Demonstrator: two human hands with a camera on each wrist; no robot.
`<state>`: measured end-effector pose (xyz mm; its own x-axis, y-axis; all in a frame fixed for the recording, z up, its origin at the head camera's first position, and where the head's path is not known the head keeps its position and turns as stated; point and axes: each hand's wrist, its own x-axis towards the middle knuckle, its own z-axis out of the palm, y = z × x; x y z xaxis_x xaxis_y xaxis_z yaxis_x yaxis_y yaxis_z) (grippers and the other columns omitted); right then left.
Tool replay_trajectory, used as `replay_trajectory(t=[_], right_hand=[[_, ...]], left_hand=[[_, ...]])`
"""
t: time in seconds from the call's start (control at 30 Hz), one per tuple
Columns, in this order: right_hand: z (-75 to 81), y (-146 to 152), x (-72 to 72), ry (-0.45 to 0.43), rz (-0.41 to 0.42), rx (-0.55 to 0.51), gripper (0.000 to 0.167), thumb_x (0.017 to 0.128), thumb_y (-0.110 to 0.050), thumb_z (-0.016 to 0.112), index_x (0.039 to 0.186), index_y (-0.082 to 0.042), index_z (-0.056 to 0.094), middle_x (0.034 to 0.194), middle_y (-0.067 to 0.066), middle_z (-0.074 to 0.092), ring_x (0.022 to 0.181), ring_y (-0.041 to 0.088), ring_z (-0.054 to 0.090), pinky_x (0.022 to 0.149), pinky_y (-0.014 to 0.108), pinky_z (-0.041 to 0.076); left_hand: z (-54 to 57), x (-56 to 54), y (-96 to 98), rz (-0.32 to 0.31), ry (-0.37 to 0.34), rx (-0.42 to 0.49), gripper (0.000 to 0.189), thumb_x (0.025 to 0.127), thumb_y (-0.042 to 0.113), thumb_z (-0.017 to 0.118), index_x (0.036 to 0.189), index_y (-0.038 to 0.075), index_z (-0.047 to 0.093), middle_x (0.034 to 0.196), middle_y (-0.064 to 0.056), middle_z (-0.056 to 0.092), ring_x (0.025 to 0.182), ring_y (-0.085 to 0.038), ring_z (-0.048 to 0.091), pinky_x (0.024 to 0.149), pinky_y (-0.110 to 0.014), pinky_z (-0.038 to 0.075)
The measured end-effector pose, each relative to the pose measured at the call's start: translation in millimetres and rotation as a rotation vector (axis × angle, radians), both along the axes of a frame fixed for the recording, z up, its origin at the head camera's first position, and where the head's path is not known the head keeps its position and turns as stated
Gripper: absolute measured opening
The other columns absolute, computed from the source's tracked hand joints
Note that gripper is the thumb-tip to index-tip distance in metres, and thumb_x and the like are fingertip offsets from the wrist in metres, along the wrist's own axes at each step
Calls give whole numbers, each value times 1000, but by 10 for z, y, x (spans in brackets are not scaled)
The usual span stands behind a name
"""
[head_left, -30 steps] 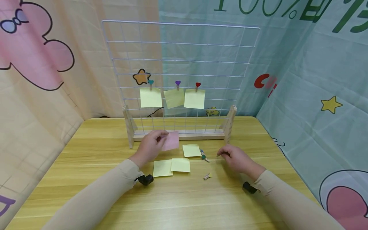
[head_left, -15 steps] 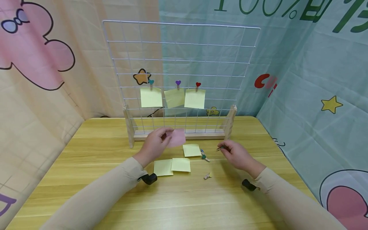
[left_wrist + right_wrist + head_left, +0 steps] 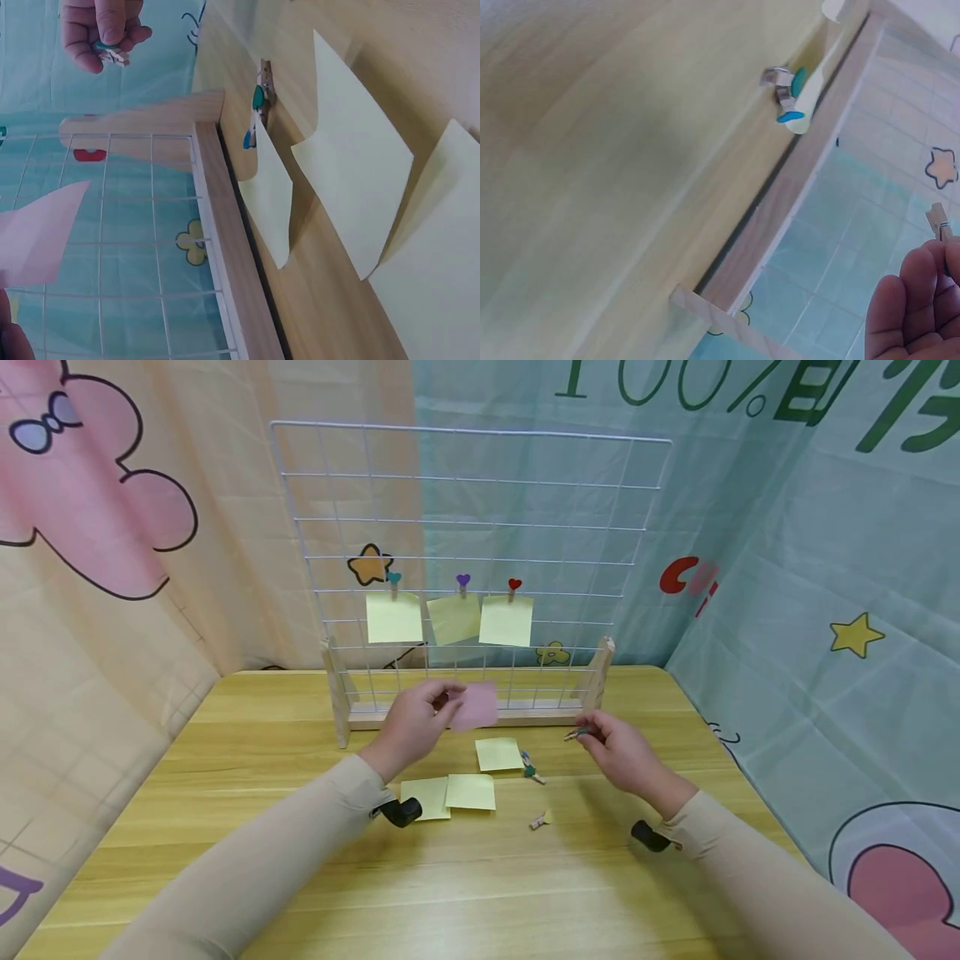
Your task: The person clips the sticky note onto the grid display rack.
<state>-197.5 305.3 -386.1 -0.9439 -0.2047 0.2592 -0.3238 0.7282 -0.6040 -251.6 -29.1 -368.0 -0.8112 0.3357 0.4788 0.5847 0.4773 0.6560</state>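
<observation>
My left hand [image 3: 415, 727] pinches a pink sticky note [image 3: 476, 707] by its left edge, in front of the wire grid rack's wooden base. Off to the right, above the table, my right hand [image 3: 621, 750] holds a small wooden clothespin [image 3: 937, 220] between thumb and fingers; a bit of green shows on it in the left wrist view. Three yellow notes hang on the grid [image 3: 570, 528] under heart-topped clothespins, teal [image 3: 394, 579], purple [image 3: 463, 581] and red [image 3: 514, 585]. The pink note is apart from them, lower down.
On the table lie yellow notes, one [image 3: 498, 754] behind two overlapping ones [image 3: 471, 792]. Clothespins with green and blue tops [image 3: 532, 768] lie beside the rear note, and another clothespin [image 3: 538, 821] lies nearer. Printed curtains [image 3: 780, 568] stand behind and at the sides.
My left hand has lifted the pink note up and to the right. My right hand has risen slightly with the clothespin, which now shows more clearly.
</observation>
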Motion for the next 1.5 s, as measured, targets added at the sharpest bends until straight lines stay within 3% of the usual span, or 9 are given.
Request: replay_trajectory(t=[0.3,0.53,0.77,0.97,1.13,1.3,1.5], right_hand=[[159,-1,-30,34,-59,-46,21,107,-4,59,123,2,71,114,20,76,97,28,73,77,30,60],[371,-39,-77,125,-84,-38,27,106,-7,62,131,1,70,116,20,77,89,30,73,65,22,52],[595,-96,-115,201,-119,-37,26,105,-10,65,127,1,72,110,18,78,89,29,72,68,20,50],[716,-108,-142,275,-110,-47,22,104,-9,66,121,2,75,110,20,76,91,29,71,73,18,51],[792,-94,-184,299,-114,-41,21,104,-8,66,120,2,76,109,18,72,86,24,64,70,14,46],[880,-96,-209,324,-123,-32,20,104,-8,66,118,1,76,107,17,70,86,25,61,72,20,46],[973,-119,-243,280,-123,-19,23,106,-11,63,122,0,75,110,15,68,89,26,61,75,26,48]], left_hand=[[157,-59,144,-49,68,-19,22,104,10,66,125,7,73,109,-5,73,97,-18,67,85,-35,60],[324,-144,287,-75,107,3,23,106,10,63,127,8,72,112,-6,74,97,-18,68,85,-34,61],[486,-218,416,-83,85,8,23,107,11,61,128,9,68,110,-5,73,92,-17,65,78,-30,57],[582,-265,511,-110,62,28,24,107,10,61,130,7,68,116,-7,74,97,-18,66,81,-29,58],[649,-305,599,-107,68,3,25,108,13,60,131,7,69,117,-8,74,97,-18,67,80,-30,59],[702,-349,687,-94,93,-10,24,108,14,59,130,8,70,116,-8,75,95,-18,67,79,-31,58],[746,-400,782,-88,99,0,24,108,14,59,130,10,70,117,-6,75,94,-18,66,80,-32,57]])
